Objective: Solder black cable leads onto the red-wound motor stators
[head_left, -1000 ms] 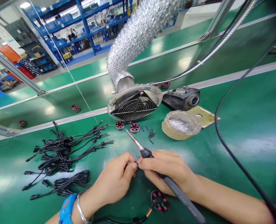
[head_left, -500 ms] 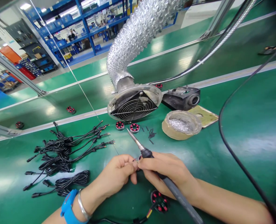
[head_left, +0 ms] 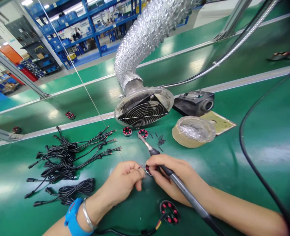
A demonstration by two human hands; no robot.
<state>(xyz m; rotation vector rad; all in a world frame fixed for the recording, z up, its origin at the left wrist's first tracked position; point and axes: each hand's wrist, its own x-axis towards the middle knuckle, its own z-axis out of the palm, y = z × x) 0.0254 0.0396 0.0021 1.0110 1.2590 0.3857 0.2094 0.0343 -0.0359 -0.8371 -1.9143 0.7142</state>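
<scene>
My right hand [head_left: 178, 178] is wrapped around a soldering iron [head_left: 184, 190], its tip pointing up and away over the bench. The thumb and fingertips of that hand also touch a small motor stator [head_left: 148, 169], a ring with red coils, mostly hidden by them. Beside it my left hand [head_left: 127, 177] is closed in a pinch on thin wires [head_left: 142, 167] at the stator's edge. Nearer to me lies another stator [head_left: 169, 212] with a black cable [head_left: 125, 232] running to its coloured wires. Two more stators [head_left: 127, 131] sit beyond my hands.
Bundled black cables [head_left: 61, 160] lie at left. A fume hood [head_left: 145, 111] hangs from a foil duct [head_left: 145, 49]. Small black tubes [head_left: 161, 141], a round solder-flecked bowl [head_left: 192, 139] and a black iron holder [head_left: 196, 103] stand right. A belt behind carries stators [head_left: 70, 115].
My right fingertips have shifted onto the stator, more of which shows now. The iron's tip sits slightly farther right. Stators on the belt behind have moved left.
</scene>
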